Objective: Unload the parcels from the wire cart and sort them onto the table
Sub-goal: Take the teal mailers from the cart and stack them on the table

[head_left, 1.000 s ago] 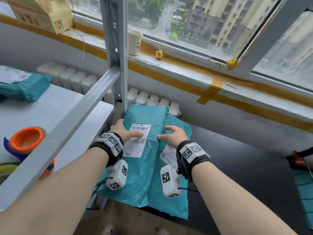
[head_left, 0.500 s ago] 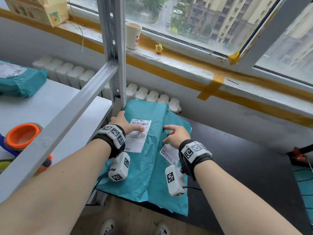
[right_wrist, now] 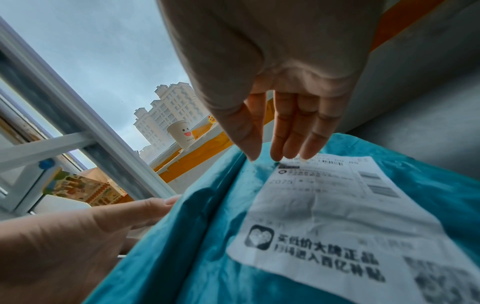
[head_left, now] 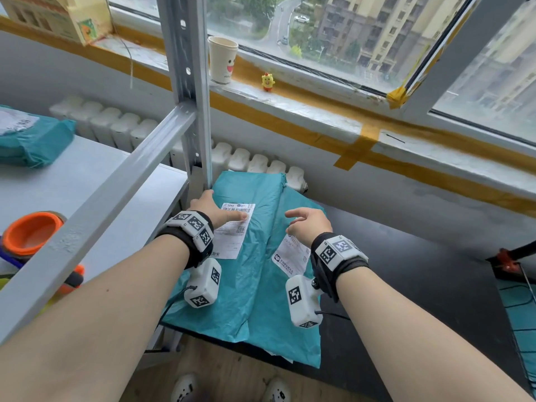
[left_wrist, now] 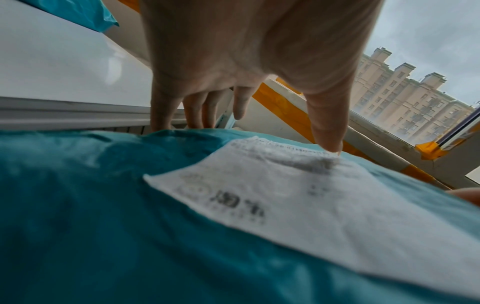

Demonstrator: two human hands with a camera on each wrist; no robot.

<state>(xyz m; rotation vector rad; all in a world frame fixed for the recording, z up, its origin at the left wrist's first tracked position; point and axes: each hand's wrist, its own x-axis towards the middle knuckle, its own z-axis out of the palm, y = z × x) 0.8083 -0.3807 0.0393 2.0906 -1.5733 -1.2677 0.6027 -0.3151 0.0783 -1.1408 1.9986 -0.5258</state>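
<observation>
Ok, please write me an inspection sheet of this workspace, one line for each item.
Surface: white shelf table, dark floor.
Job's things: two teal plastic mailer parcels with white labels, side by side, left parcel, right parcel; third teal parcel on the table.
Clutter: orange tape roll.
Grippers: left hand rests on the left parcel, thumb on its label; right hand open over the right parcel.
Cables: black wrist-camera cable.
Surroundings: window sill with paper cup, yellow chick figurine, white radiator.

A smiley-faced paper cup [head_left: 222,60] and a small yellow chick figurine [head_left: 268,81] stand apart on the windowsill; an orange plastic ring [head_left: 30,233] lies at far left.
</observation>
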